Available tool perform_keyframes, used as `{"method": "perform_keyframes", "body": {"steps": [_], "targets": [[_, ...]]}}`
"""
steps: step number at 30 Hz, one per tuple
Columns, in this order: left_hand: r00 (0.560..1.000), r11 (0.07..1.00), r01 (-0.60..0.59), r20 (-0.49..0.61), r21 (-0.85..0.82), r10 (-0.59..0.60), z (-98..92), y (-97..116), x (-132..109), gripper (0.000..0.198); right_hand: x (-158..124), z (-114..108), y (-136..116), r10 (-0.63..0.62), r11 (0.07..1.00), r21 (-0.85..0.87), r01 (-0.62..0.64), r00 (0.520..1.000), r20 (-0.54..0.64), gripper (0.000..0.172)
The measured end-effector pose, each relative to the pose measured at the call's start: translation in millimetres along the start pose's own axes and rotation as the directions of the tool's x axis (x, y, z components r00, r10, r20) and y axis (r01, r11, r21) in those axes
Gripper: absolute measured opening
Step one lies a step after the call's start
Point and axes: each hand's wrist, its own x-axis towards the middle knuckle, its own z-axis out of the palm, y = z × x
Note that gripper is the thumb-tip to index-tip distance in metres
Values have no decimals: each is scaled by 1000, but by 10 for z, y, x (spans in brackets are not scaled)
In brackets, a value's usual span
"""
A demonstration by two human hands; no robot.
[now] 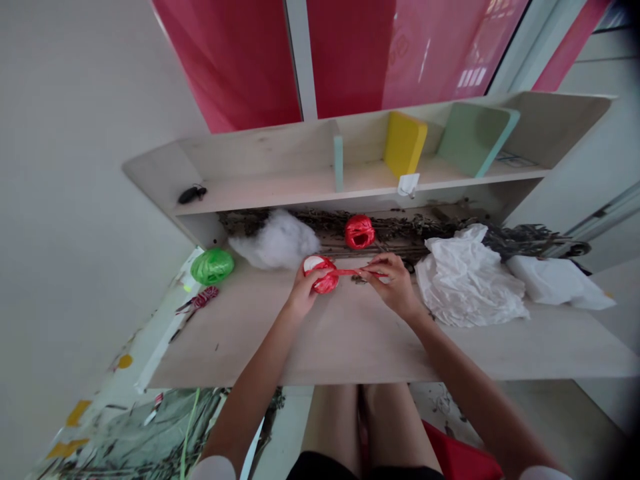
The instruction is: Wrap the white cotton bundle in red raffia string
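Note:
Above the pale desk, my left hand (303,288) grips a ball wrapped in red ribbon (326,283), with a white patch showing at its upper left. A red strand (346,272) runs from the ball to the right, pinched between the fingers of my right hand (393,281). Just behind, a second red ribbon roll (359,232) with a dark opening rests near dried stems. White fluffy stuffing (280,240) lies behind my left hand.
On the desk (360,353), a green ribbon roll (212,267) and scissors with patterned handles (204,297) lie left. Crumpled white plastic (470,277) and a white packet (555,281) lie right. Dried stems (525,238) run along the back under a shelf (280,190).

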Motion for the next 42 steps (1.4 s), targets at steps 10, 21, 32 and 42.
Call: {"method": "perform_keyframes", "body": {"steps": [10, 21, 32, 42], "targets": [[990, 996, -23, 134, -84, 34, 73, -31, -92, 42, -100, 211, -23, 436, 531, 487, -693, 717, 544, 43], [950, 924, -159, 308, 348, 48, 40, -77, -53, 69, 24, 13, 162, 343, 900, 243, -363, 931, 122, 49], [975, 945, -4, 212, 328, -69, 23, -116, -70, 77, -88, 53, 35, -49, 926, -368, 89, 992, 119, 34], [928, 896, -32, 345, 443, -138, -24, -83, -45, 69, -55, 2, -64, -17, 998, -53, 25, 991, 134, 32]]}}
